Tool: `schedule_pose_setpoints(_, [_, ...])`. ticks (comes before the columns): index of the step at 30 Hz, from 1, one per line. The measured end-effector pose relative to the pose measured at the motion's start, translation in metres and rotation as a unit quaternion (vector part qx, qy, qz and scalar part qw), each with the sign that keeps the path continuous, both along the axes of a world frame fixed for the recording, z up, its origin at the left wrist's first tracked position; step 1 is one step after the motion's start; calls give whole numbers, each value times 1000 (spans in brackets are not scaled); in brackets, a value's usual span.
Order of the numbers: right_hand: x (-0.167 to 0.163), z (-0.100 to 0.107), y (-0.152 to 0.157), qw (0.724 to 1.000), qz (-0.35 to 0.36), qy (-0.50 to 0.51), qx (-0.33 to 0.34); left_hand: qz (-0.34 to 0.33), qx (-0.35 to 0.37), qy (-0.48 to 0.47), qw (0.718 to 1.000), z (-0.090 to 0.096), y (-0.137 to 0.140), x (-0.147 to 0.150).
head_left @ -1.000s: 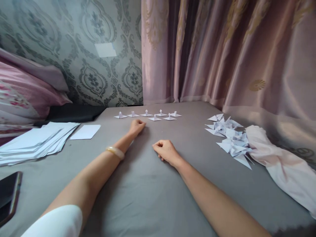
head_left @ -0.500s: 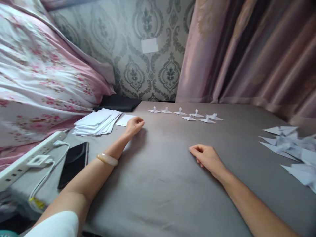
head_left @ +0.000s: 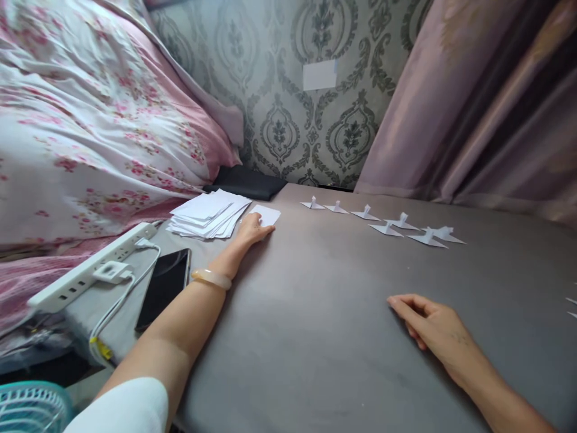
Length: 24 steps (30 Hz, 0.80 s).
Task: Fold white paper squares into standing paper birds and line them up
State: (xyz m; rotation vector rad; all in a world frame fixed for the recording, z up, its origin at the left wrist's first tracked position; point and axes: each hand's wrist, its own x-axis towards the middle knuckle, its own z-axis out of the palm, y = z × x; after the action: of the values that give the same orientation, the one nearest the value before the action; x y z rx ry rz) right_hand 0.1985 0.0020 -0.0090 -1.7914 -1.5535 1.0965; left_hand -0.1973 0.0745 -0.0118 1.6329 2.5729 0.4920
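Note:
My left hand (head_left: 253, 230), with a pale bangle (head_left: 211, 278) on the wrist, reaches to a small pile of white paper sheets (head_left: 269, 214). Its thumb is stretched out along the near edge, apart from the fingers, which rest at the paper's left side. Beside it lies a larger stack of white paper (head_left: 202, 213). Over the grey tabletop, my right hand (head_left: 428, 325) is closed, thumb against curled fingers, and nothing shows in it. Several folded white paper figures (head_left: 386, 228) stand in loose rows farther back.
On the left lie a black phone (head_left: 164, 285) and a white power strip (head_left: 94, 264) with plugged cables. A black flat case (head_left: 252, 183) is at the back. A teal fan (head_left: 33, 409) stands at lower left. More folded paper (head_left: 571, 305) shows at the right edge.
My view has turned left, so most of the folded paper at the right has left the picture. The left hand has moved onto the small paper pile, its thumb spreading from the fingers.

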Motion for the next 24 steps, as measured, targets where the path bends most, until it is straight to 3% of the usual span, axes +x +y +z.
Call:
schedule_pose_setpoints(15, [1, -5, 3, 1000, -9, -6, -13, -26, 5, 79, 997, -2, -4, 4])
schedule_pose_setpoints(24, [1, 2, -2, 1000, 4, 5, 1, -37, 9, 129, 991, 4, -11, 14])
